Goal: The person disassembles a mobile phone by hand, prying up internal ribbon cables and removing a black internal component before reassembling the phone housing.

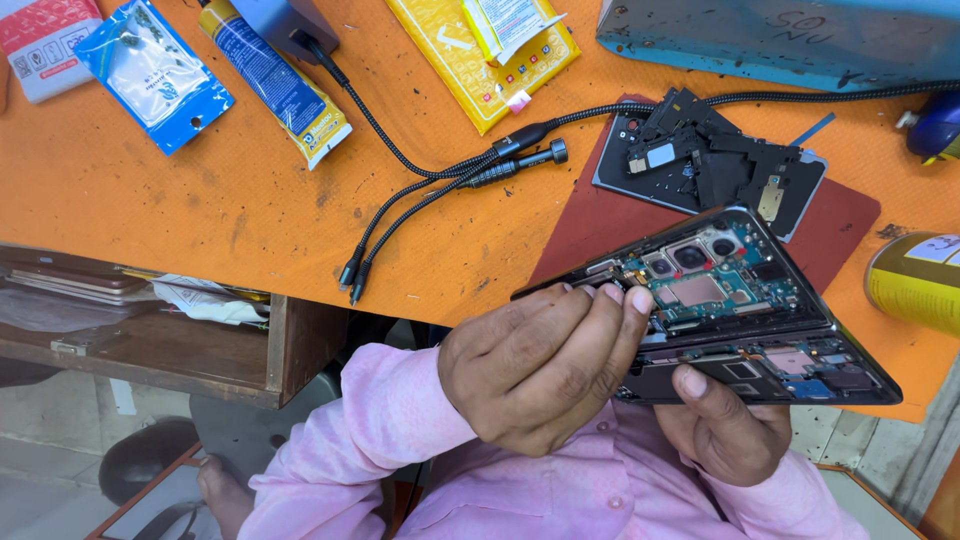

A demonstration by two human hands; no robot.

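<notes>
Left hand (545, 370) fingers pinching at opened phone (735, 300) (circuit board exposed), right hand (725, 430) gripping it from below

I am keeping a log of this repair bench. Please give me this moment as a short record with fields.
left hand: fingertips pinched at the edge of the opened phone
right hand: holds the phone from below, thumb on its frame
phone state: back off, circuit board and cameras exposed
removed parts: on a dark mat
also on orange table: braided cable, glue tube
</notes>
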